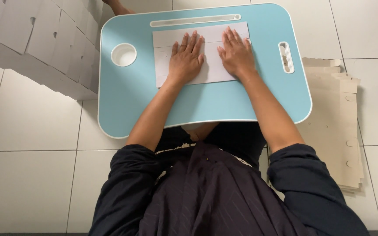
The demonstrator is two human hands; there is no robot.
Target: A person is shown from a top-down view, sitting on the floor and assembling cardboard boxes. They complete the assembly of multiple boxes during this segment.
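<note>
Now | white flat cardboard sheet [211, 70] | left hand [186, 59], right hand [237, 54] pressing

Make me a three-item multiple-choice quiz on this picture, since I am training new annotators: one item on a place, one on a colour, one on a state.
1. Where is the round cup recess in the lap table?
A. toward the person's left
B. toward the person's right
C. in the middle

2. What colour is the lap table's top?
A. red
B. light blue
C. black

3. How do the left hand and right hand lie on the white cardboard sheet?
A. clenched as fists
B. raised off it
C. flat, fingers spread

Answers: 1 A, the recess sits beyond the left hand. 2 B, the top is light blue with a white rim. 3 C, both palms press flat on the sheet.
</note>
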